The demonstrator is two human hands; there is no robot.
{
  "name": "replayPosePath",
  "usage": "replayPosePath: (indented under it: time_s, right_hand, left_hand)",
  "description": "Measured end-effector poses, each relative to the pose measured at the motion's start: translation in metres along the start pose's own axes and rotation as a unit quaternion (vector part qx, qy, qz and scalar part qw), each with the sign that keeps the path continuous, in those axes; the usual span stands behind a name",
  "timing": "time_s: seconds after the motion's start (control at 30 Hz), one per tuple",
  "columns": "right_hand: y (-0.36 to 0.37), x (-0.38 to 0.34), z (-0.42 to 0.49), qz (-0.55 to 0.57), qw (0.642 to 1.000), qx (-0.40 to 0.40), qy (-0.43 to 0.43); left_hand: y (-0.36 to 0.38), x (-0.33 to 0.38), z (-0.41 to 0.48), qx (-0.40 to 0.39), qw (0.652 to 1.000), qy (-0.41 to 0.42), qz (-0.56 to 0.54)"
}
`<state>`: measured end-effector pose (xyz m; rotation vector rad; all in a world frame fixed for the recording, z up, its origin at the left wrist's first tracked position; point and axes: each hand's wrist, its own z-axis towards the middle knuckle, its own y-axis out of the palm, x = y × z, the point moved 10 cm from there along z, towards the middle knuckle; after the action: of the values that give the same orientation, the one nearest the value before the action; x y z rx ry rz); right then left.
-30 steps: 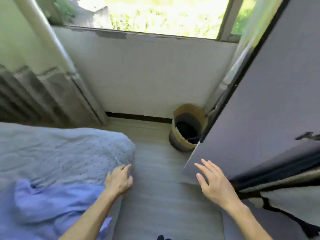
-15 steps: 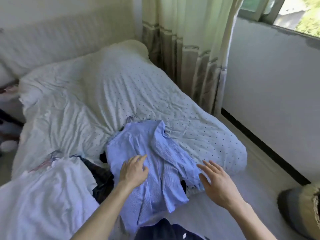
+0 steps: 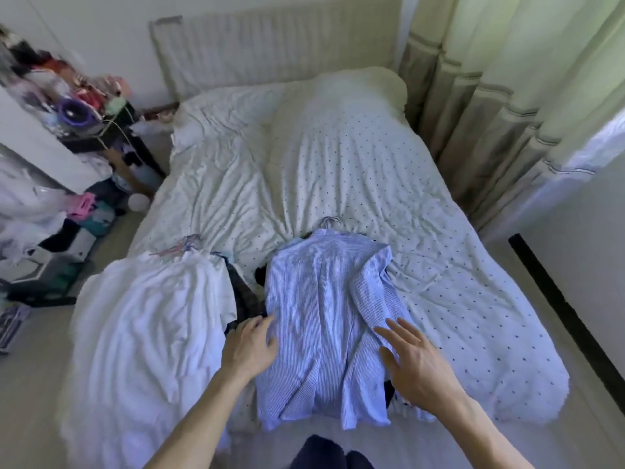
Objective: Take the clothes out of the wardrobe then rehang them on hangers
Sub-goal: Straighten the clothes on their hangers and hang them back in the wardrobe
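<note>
Two hands are over the foot of the bed [image 3: 456, 231], and neither holds anything. The left hand [image 3: 250, 346] has its fingers loosely extended at the left edge of the blue striped shirt [image 3: 318, 309]. The right hand [image 3: 416, 363] is spread wide above the shirt's folded-in sleeve. Whether either palm presses the cloth cannot be told. The shirt lies flat on the dotted duvet, collar toward the headboard and hem reaching the near edge. A hanger hook [image 3: 329, 221] shows just beyond the collar. A white garment [image 3: 145, 316] lies just beside it to the left, with a dark garment [image 3: 241, 296] between them and a bunch of hangers [image 3: 184, 245] at the white garment's top. Assessment: the shirt looks like thin woven cloth, so light, limp, neither slippery nor fragile, and likely to sag and crease if lifted from one point. Recommended hold: both shoulders near the collar. The hook would also serve if a hanger sits inside the shirt, which cannot be confirmed.
</note>
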<state>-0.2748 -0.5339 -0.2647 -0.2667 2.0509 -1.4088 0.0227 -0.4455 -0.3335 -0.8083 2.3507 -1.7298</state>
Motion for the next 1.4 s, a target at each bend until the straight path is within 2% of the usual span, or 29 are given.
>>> replayPosePath:
  time_s: [0.23, 0.4, 0.67, 0.77, 0.93, 1.03, 1.13, 1.23, 1.33, 1.4]
  right_hand:
    - [0.026, 0.018, 0.049, -0.017, 0.999, -0.045, 0.008]
    - [0.081, 0.039, 0.115, -0.012, 0.991, -0.13, 0.026]
    - [0.175, 0.089, 0.22, 0.008, 0.957, -0.262, 0.123]
    - [0.191, 0.097, 0.258, 0.012, 0.95, -0.28, 0.141]
    - [0.199, 0.116, 0.315, 0.008, 0.953, -0.241, 0.182]
    - [0.213, 0.125, 0.331, 0.008, 0.948, -0.247, 0.202]
    - [0.226, 0.128, 0.335, 0.002, 0.943, -0.263, 0.203]
    - [0.229, 0.131, 0.333, 0.013, 0.939, -0.276, 0.206]
    - [0.222, 0.135, 0.332, 0.037, 0.934, -0.285, 0.214]
    - [0.214, 0.135, 0.33, 0.063, 0.927, -0.289, 0.231]
  left_hand:
    - [0.023, 0.017, 0.024, -0.034, 0.999, -0.004, -0.012]
    - [0.058, 0.015, 0.085, -0.114, 0.993, -0.004, 0.006]
    - [0.13, 0.0, 0.231, -0.254, 0.967, 0.0, 0.035]
    - [0.129, -0.003, 0.307, -0.229, 0.972, -0.008, 0.041]
    - [0.112, 0.0, 0.42, -0.133, 0.99, -0.02, 0.045]
    - [0.115, -0.004, 0.463, -0.12, 0.991, -0.026, 0.054]
    - [0.122, -0.009, 0.485, -0.121, 0.99, -0.031, 0.06]
    - [0.119, -0.009, 0.49, -0.084, 0.994, -0.029, 0.058]
    - [0.109, -0.013, 0.484, -0.049, 0.998, -0.047, 0.008]
    - [0.106, -0.021, 0.473, -0.051, 0.993, -0.076, -0.074]
